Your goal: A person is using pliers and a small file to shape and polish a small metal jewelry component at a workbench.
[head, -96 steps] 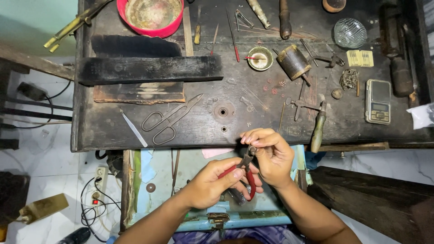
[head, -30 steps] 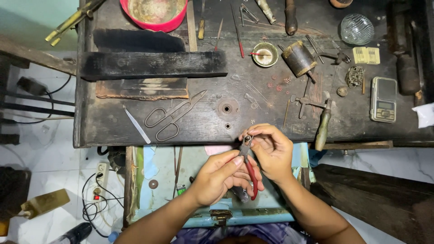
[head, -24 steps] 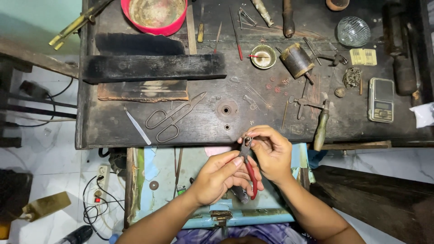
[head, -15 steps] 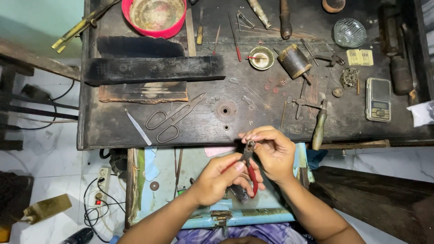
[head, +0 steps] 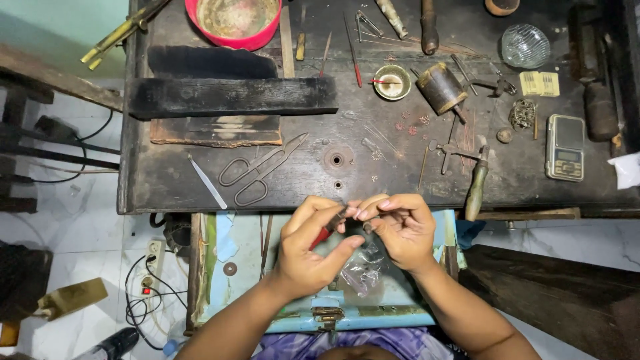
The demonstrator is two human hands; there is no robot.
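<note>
My left hand (head: 310,257) is closed around small red-handled pliers (head: 325,233), whose jaws point up and right toward my right fingertips. Meeting those jaws, my right hand (head: 402,230) pinches a tiny piece that is too small to make out. Both hands hover just below the front edge of the dark workbench (head: 167,180), over an open light-blue drawer (head: 243,293). A crumpled clear plastic bag (head: 363,270) lies in the drawer under my hands.
On the bench lie scissors (head: 257,170), a red bowl (head: 237,20), a long black block (head: 230,97), a small brass dish (head: 391,81), a wire spool (head: 441,88), a green-handled tool (head: 475,187), a pocket scale (head: 565,147) and a glass dish (head: 525,45). Cables and a power strip (head: 150,280) sit on the floor at left.
The red pliers handles have swung from hanging down between my hands to lying in my left palm. My fingertips have closed together nearer the bench edge.
</note>
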